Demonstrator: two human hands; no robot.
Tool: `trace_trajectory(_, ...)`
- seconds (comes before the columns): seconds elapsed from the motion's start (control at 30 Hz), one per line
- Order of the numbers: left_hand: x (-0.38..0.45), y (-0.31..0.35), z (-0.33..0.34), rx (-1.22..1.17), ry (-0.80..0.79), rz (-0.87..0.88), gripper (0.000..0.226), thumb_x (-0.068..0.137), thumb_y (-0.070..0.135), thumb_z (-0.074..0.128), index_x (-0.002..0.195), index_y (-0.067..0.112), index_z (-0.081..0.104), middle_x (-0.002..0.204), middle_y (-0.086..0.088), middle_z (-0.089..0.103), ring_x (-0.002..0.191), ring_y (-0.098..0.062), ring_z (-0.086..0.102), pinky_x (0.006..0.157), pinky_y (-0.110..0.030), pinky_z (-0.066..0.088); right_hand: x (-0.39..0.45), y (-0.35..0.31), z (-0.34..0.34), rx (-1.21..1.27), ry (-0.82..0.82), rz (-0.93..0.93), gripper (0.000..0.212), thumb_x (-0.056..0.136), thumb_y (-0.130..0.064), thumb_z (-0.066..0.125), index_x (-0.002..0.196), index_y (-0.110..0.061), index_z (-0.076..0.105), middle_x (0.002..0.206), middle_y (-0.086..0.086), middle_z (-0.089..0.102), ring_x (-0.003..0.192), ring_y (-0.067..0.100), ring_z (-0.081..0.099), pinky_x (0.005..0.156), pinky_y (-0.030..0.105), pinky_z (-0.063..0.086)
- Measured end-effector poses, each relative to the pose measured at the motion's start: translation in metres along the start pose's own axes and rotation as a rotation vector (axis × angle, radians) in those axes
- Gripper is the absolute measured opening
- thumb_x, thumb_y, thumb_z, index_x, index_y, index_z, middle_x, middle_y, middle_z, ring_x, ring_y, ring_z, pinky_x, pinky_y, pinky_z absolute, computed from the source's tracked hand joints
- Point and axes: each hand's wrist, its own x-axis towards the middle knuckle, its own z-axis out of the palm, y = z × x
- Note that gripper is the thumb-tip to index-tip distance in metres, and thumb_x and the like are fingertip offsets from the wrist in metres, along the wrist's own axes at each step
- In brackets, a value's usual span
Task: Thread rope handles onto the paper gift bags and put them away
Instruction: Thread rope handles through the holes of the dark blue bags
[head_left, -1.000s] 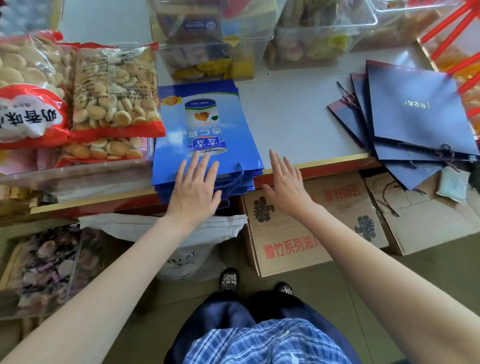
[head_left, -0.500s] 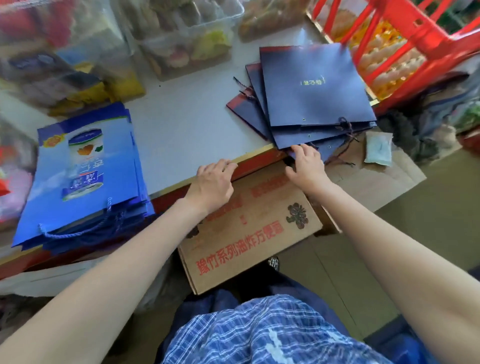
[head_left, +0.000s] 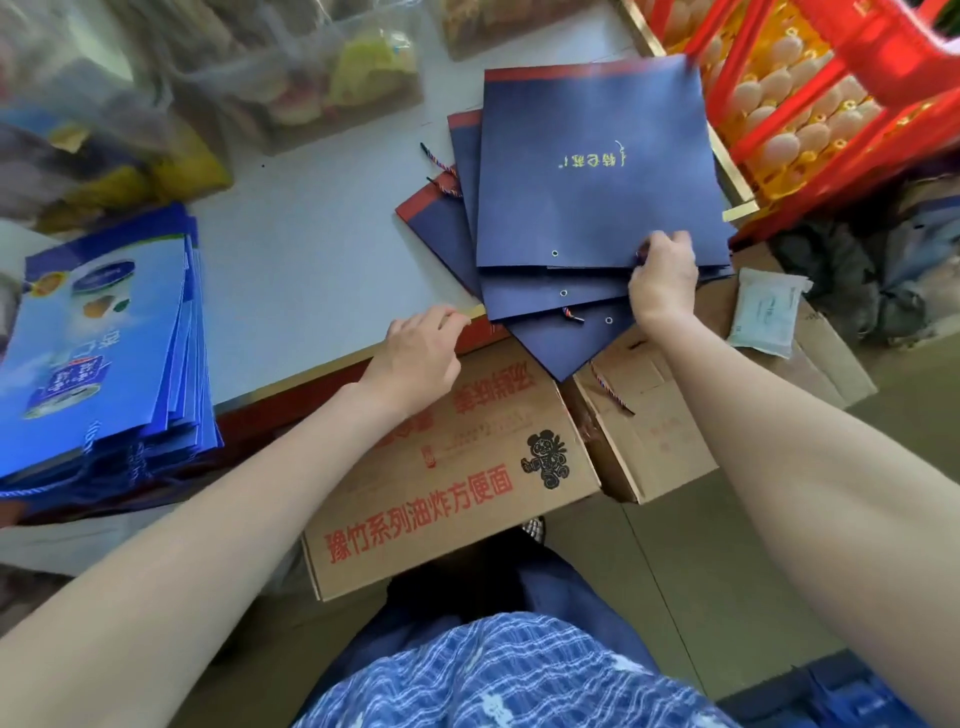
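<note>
Head view, left to right: light blue bags (head_left: 98, 353) with rope handles on sit stacked at the table (head_left: 322, 249) edge, looks like the finished pile. Left hand (head_left: 421, 353) rests on that edge, fingers loosely curled, holding nothing. Right hand (head_left: 662, 275) pinches the top navy bag (head_left: 592, 171) by its near eyelet edge, probably to pull it over for threading.
</note>
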Motion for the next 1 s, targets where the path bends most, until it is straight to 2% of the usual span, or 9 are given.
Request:
trace_trajectory(0.13, 0.013, 0.013, -0.010, -0.064, 0.177, 0.036, 0.038, 0.084, 0.006, 0.049, 0.122, 0.003, 0.054, 0.124, -0.015, 0.054, 0.106, -0.035, 0.054, 0.088, -0.043, 0.043, 0.005, -0.007, -0.042, 0.368, -0.068, -0.068, 0.020, 0.087, -0.003, 0.054, 0.094, -0.009, 0.072, 0.096, 0.008, 0.071, 0.088, 0.016, 0.063, 0.083, 0.019, 0.046)
trace_trajectory(0.23, 0.030, 0.028, -0.025, -0.075, 0.305, 0.079, 0.040, 0.080, 0.018, 0.046, 0.115, 0.002, 0.059, 0.116, -0.018, 0.058, 0.099, -0.039, 0.057, 0.082, -0.047, 0.048, -0.007, -0.019, -0.088, 0.587, -0.125, -0.189, 0.023, 0.082, -0.001, 0.058, 0.078, -0.020, 0.069, 0.075, 0.000, 0.071, 0.075, 0.008, 0.064, 0.080, 0.022, 0.051)
trace_trajectory(0.37, 0.040, 0.043, -0.041, -0.143, 0.391, 0.071, 0.033, 0.080, 0.010, 0.066, 0.110, 0.000, 0.060, 0.103, -0.020, 0.055, 0.090, -0.037, 0.055, 0.073, -0.043, 0.048, -0.056, -0.022, -0.121, 0.685, -0.263, -0.129, 0.015, 0.085, 0.002, 0.058, 0.083, -0.007, 0.071, 0.067, -0.009, 0.066, 0.059, -0.008, 0.058, 0.060, 0.006, 0.042)
trace_trajectory(0.43, 0.033, 0.045, -0.041, -0.436, 0.347, -0.133, 0.028, 0.089, 0.013, 0.059, 0.115, 0.003, 0.058, 0.105, -0.012, 0.056, 0.087, -0.027, 0.056, 0.074, -0.029, 0.043, -0.084, -0.023, -0.121, 0.722, -0.319, -0.066, 0.014, 0.085, 0.005, 0.056, 0.087, 0.003, 0.070, 0.067, -0.004, 0.064, 0.045, -0.009, 0.051, 0.048, 0.005, 0.036)
trace_trajectory(0.5, 0.023, 0.046, -0.041, -1.045, 0.165, -0.449, 0.021, 0.095, 0.017, 0.051, 0.112, 0.007, 0.058, 0.104, -0.009, 0.062, 0.081, -0.018, 0.059, 0.068, -0.019, 0.044, -0.107, -0.024, -0.111, 0.743, -0.368, -0.005, 0.014, 0.085, 0.006, 0.057, 0.089, 0.003, 0.069, 0.069, 0.001, 0.064, 0.042, -0.006, 0.048, 0.047, 0.005, 0.034)
trace_trajectory(0.6, 0.012, 0.033, -0.036, -1.573, -0.061, -0.671, 0.009, 0.095, 0.019, 0.053, 0.093, 0.011, 0.057, 0.089, -0.006, 0.062, 0.077, -0.013, 0.061, 0.066, -0.019, 0.048, -0.139, -0.038, -0.092, 0.712, -0.454, 0.013, 0.012, 0.084, 0.003, 0.061, 0.086, -0.003, 0.071, 0.069, -0.002, 0.067, 0.065, 0.001, 0.057, 0.061, 0.009, 0.041)
trace_trajectory(0.8, 0.004, -0.003, -0.041, -1.522, -0.017, -0.596, 0.026, 0.089, -0.005, 0.052, 0.072, 0.014, 0.051, 0.075, -0.001, 0.056, 0.063, -0.010, 0.056, 0.058, -0.018, 0.052, -0.194, -0.081, -0.077, 0.647, -0.444, 0.060, 0.014, 0.086, 0.003, 0.059, 0.096, 0.004, 0.067, 0.076, 0.010, 0.066, 0.041, -0.003, 0.047, 0.044, 0.008, 0.033)
trace_trajectory(0.87, 0.004, -0.033, -0.050, -1.454, 0.078, -0.565, 0.028, 0.089, -0.006, 0.050, 0.071, 0.015, 0.050, 0.074, 0.001, 0.054, 0.070, -0.015, 0.055, 0.063, -0.022, 0.050, -0.206, -0.084, -0.081, 0.602, -0.364, 0.113, 0.013, 0.084, 0.000, 0.060, 0.094, -0.001, 0.068, 0.069, 0.006, 0.065, 0.040, 0.001, 0.042, 0.047, 0.011, 0.031)
trace_trajectory(1.0, -0.005, -0.091, -0.069, -1.230, 0.170, -0.490, 0.031, 0.088, -0.003, 0.049, 0.067, 0.020, 0.048, 0.069, 0.003, 0.048, 0.079, -0.020, 0.049, 0.067, -0.031, 0.045, -0.219, -0.088, -0.104, 0.858, -0.151, 0.229, 0.007, 0.088, -0.004, 0.060, 0.091, -0.004, 0.067, 0.069, 0.007, 0.064, 0.035, 0.001, 0.032, 0.037, 0.013, 0.026)
